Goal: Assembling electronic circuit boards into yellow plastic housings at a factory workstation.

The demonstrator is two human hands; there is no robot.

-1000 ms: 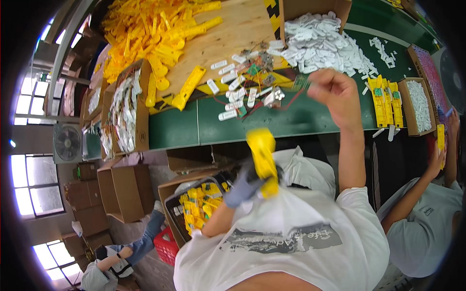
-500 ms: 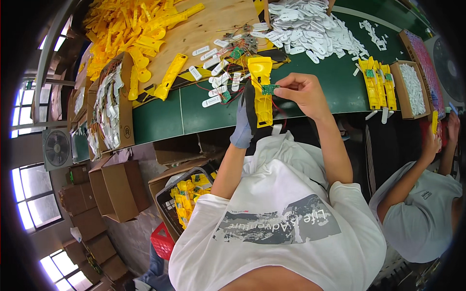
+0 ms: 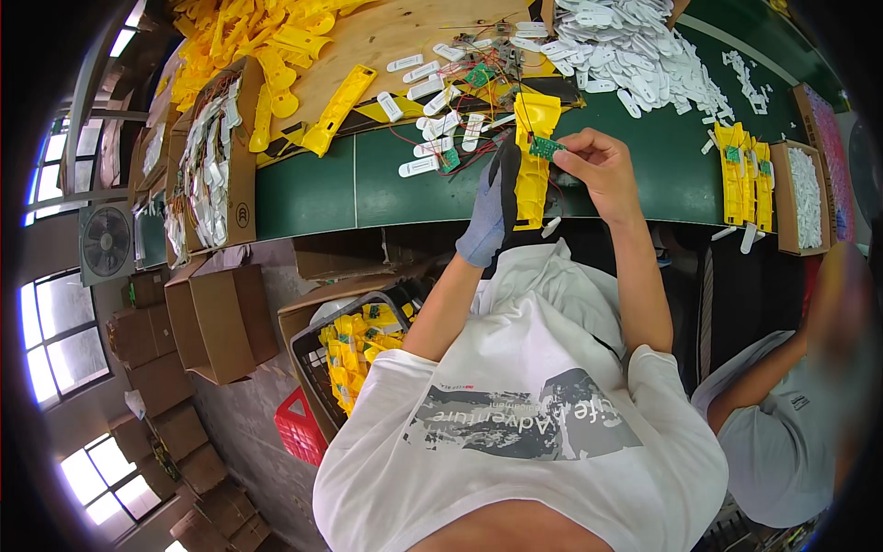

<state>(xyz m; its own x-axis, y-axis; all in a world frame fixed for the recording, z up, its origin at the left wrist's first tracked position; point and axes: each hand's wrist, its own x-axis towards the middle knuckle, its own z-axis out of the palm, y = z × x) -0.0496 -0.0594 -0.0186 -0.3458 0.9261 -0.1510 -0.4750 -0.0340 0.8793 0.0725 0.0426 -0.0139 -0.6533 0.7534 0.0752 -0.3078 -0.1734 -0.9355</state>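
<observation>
My left hand (image 3: 490, 210), in a grey-blue glove with a black palm, grips a long yellow plastic shell (image 3: 532, 195) upright over the table's near edge. Its open hollow side faces me. Between the thumb and fingertips of my bare right hand (image 3: 602, 173) is a small green circuit board (image 3: 545, 147), pinched by its right end. The board lies in front of the shell's upper half; whether they touch I cannot tell. Thin red wires run near it, and a small white piece (image 3: 551, 227) hangs beside the shell's lower end.
White tags (image 3: 425, 87), wires and boards lie beyond my hands. Yellow shells (image 3: 345, 106) are heaped far left, white pieces (image 3: 635, 60) far right. Boxes (image 3: 237, 156) (image 3: 802, 198) flank the green table (image 3: 303, 198). Fitted shells (image 3: 733, 175) stand right, near a co-worker's blurred hand (image 3: 842, 294).
The whole view has shifted a little. My right hand has raised the circuit board slightly along the shell and tilted it. The co-worker's hands at the right have moved and blurred.
</observation>
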